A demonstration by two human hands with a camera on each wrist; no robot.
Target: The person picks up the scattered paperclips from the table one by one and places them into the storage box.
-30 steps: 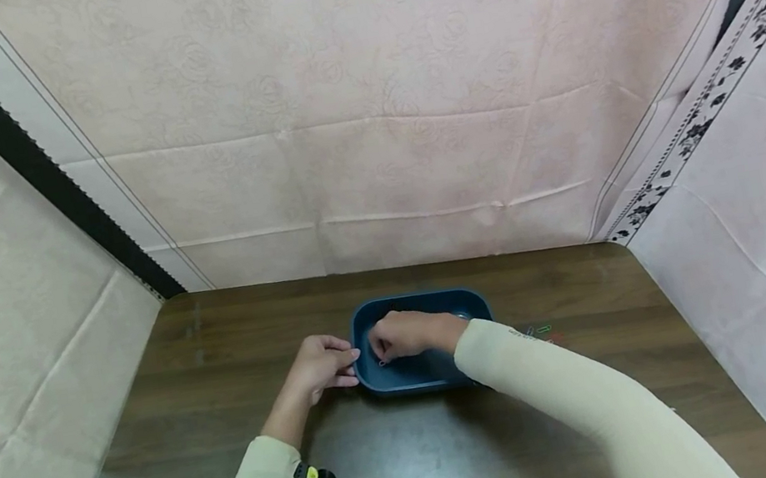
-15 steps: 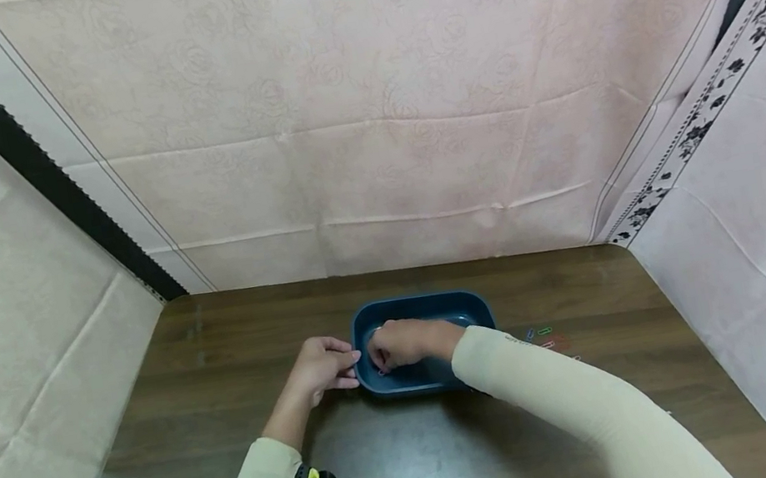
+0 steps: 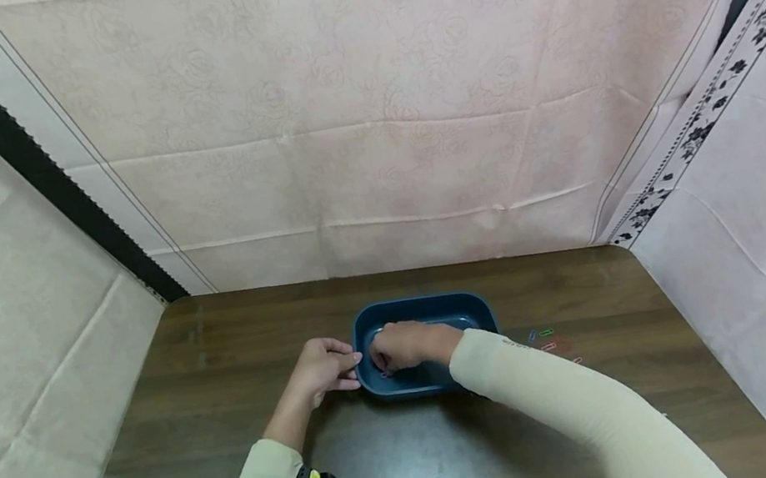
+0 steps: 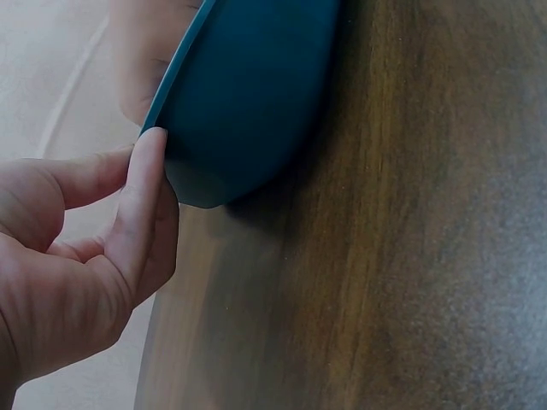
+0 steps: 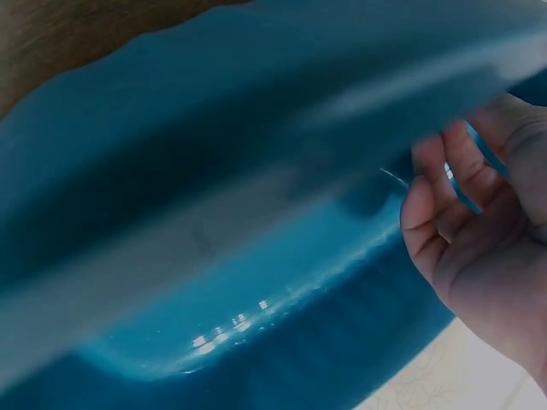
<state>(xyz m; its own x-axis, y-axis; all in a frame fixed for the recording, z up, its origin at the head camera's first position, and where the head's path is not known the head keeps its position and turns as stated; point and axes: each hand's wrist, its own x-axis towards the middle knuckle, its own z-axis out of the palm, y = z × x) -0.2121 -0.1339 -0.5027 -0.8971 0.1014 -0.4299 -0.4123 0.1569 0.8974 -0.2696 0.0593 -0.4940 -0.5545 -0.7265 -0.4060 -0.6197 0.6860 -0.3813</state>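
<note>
A dark blue rectangular tray (image 3: 417, 298) stands on the wooden table. At its left end, my left hand (image 3: 324, 365) pinches the rim between thumb and fingers; the left wrist view shows the fingertips (image 4: 152, 141) against the tray's edge. My right hand (image 3: 406, 343) reaches down inside the tray near that same end, fingers curled and tips together. A tiny pale paper clip (image 3: 384, 374) shows just below those fingertips, apparently pinched. In the right wrist view, the tray wall blocks the fingertips of the right hand (image 5: 487, 213).
Right of the tray lie several paper clips, among them a blue clip (image 3: 532, 336), a green clip (image 3: 547, 332) and a pale clip (image 3: 548, 347), close to the right forearm. Pale patterned cloth (image 3: 368, 148) hangs behind the table (image 3: 251, 312) and along both sides.
The right hand has lowered slightly inside the tray, with its wrist and forearm dropping too, uncovering more of the clips on the right. The left hand stays at the rim.
</note>
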